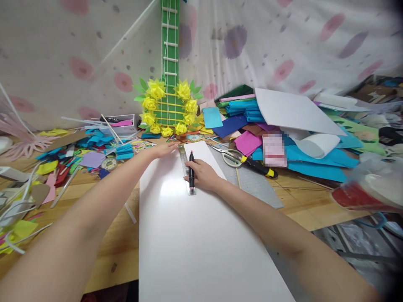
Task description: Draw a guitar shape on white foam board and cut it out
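Right hand (205, 174) clamped on black marker (192, 170) over clear ruler (183, 156) on white board (176, 243); left hand (165, 150) at ruler's far end, fingers stretched out. Marker looks light, stiff: grip mid-barrel. Ruler probably slides; press ends.

The scene is viewed from the person's head, forward and down, with the long glossy white board (201, 243) seen from close above and the white flower-patterned curtain (258, 46) faced beyond.
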`<action>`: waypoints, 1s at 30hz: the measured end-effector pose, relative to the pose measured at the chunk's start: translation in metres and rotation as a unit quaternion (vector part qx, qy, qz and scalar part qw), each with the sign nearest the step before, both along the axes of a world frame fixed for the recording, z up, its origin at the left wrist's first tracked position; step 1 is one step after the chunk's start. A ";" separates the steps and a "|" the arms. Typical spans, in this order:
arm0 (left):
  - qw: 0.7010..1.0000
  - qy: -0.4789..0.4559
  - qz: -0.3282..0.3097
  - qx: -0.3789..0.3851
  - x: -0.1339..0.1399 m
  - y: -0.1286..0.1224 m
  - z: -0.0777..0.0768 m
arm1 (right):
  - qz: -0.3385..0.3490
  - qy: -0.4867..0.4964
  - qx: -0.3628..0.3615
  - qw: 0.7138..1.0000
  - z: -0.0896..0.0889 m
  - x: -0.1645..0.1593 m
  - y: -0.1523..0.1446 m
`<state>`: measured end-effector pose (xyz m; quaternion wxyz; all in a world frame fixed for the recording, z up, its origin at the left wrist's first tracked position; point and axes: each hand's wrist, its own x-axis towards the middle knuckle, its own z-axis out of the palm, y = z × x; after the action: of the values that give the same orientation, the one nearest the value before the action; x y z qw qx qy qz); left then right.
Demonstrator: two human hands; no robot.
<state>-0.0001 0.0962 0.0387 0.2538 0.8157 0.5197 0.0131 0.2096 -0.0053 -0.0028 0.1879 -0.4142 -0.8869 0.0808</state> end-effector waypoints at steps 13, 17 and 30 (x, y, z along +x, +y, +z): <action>0.990 -0.076 0.101 0.063 -0.027 -0.026 -0.037 | 0.036 0.015 -0.041 0.998 -0.001 -0.006 0.000; 0.990 -0.087 0.088 0.074 -0.018 -0.024 -0.041 | 0.007 0.033 -0.045 0.998 -0.002 -0.019 0.005; 0.989 -0.095 0.101 0.043 -0.016 -0.014 -0.034 | 0.069 0.059 -0.058 0.994 -0.006 0.002 -0.004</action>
<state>-0.0157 0.0818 0.0048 0.2641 0.7642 0.5720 0.1382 0.2112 -0.0091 -0.0092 0.2091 -0.3564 -0.8947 0.1695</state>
